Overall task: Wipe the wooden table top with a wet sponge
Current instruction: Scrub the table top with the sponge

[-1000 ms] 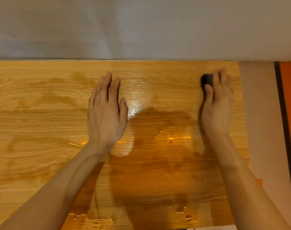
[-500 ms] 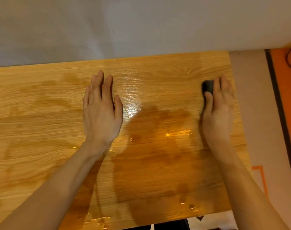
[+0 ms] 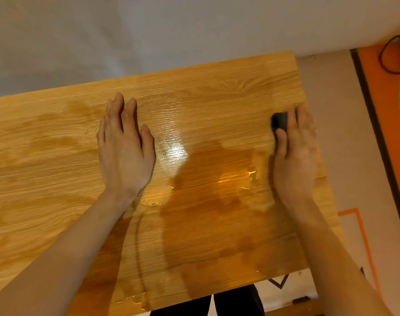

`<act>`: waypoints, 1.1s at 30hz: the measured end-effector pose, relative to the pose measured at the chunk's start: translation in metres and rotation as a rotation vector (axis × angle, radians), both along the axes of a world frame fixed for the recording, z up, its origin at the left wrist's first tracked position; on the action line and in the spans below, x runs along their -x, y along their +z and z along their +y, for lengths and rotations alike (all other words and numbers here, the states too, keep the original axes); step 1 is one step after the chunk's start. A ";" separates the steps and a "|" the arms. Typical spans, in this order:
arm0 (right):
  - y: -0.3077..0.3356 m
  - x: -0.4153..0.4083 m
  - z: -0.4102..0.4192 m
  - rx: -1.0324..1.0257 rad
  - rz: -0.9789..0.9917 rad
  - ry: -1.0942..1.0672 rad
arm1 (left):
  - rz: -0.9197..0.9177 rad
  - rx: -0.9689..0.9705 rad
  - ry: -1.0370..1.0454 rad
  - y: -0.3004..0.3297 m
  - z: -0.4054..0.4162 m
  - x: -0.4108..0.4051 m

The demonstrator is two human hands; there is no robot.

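While the left hand (image 3: 126, 151) lies flat, palm down, with fingers (image 3: 116, 115) straight and grasping nothing, the right hand (image 3: 294, 153) presses a small dark sponge (image 3: 279, 120) onto the glossy light-brown wooden table (image 3: 217, 92) near its far right corner, fingers laid over it. Wet patches (image 3: 217, 201) darken the wood between both hands.

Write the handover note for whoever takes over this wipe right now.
Left hand: flat and open on the table top, holds nothing.
Right hand: pressed down on the dark sponge near the table's right edge, far side.
Done: the middle and right show a dark wet patch with water beads; fainter damp streaks on the left.
Left: the far strip by the wall and the far-right corner look dry.
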State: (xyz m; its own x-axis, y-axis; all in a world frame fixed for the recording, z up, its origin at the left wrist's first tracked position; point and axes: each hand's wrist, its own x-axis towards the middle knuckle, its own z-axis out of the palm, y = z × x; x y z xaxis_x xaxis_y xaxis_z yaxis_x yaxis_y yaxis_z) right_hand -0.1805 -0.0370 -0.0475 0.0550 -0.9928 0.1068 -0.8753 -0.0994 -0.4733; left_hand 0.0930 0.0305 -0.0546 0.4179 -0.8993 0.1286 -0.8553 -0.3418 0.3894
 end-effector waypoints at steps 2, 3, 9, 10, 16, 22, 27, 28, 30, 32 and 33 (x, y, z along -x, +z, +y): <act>0.002 0.008 -0.002 -0.022 -0.065 -0.140 | -0.004 0.004 0.001 0.000 -0.001 -0.001; 0.000 -0.004 0.002 0.012 -0.078 -0.163 | -0.007 0.006 0.001 0.000 -0.001 -0.001; -0.004 -0.107 0.072 0.020 0.037 0.189 | -0.018 0.004 0.001 -0.001 0.001 -0.002; -0.004 -0.106 0.073 0.021 0.026 0.271 | -0.018 0.003 0.001 -0.001 0.001 -0.002; 0.000 0.016 0.026 0.010 -0.003 0.062 | -0.020 0.005 0.007 -0.003 0.002 0.001; 0.006 -0.037 0.054 0.049 -0.017 -0.035 | -0.015 0.014 0.004 -0.003 0.001 0.000; -0.005 -0.074 0.086 0.026 0.049 0.353 | -0.007 0.022 -0.003 -0.005 0.002 -0.003; -0.004 -0.061 0.078 0.047 0.108 0.376 | 0.001 0.020 -0.004 -0.005 0.002 -0.003; -0.003 -0.024 0.060 0.077 0.249 0.302 | 0.026 0.003 -0.011 -0.006 0.002 -0.006; -0.002 0.019 0.041 0.022 0.143 0.113 | 0.070 -0.011 -0.028 -0.005 0.002 -0.009; 0.001 0.034 0.035 -0.019 0.047 0.025 | 0.094 -0.013 -0.036 -0.003 0.004 -0.010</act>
